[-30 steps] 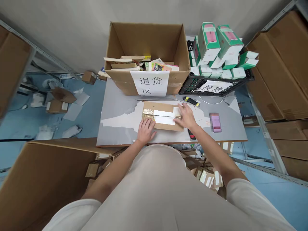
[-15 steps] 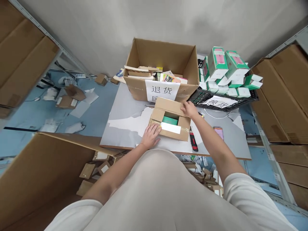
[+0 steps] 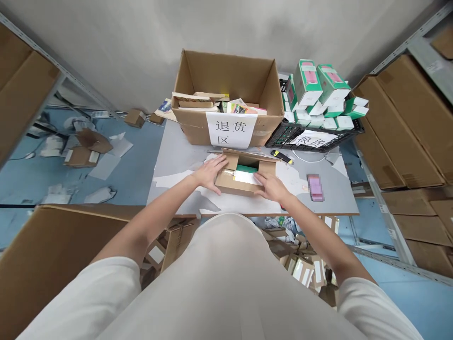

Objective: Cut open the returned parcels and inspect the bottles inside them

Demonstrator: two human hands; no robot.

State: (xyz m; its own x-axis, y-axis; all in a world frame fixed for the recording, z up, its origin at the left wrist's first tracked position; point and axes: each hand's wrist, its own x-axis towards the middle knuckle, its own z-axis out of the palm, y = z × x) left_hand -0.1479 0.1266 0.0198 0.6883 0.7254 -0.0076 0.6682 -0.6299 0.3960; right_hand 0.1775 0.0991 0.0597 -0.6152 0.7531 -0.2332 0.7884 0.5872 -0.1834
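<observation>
Cardboard box (image 3: 239, 187), 2 hands (image 3: 211, 173) (image 3: 272, 186) touching it, green item (image 3: 247, 168) inside

The large cardboard box (image 3: 193, 133) and black crate (image 3: 348, 136) bar the rear; open tabletop (image 3: 336, 186) lies right of the small carton (image 3: 236, 190).

Soft, even light spreads over the tabletop (image 3: 338, 191), shadow pooling inside the small open carton (image 3: 235, 188); wide-angle stretch slants the shelving frame (image 3: 391, 233) (and yes, pixelation blots the purple item (image 3: 315, 188)), while faint shading smudges the wall (image 3: 134, 47).
</observation>
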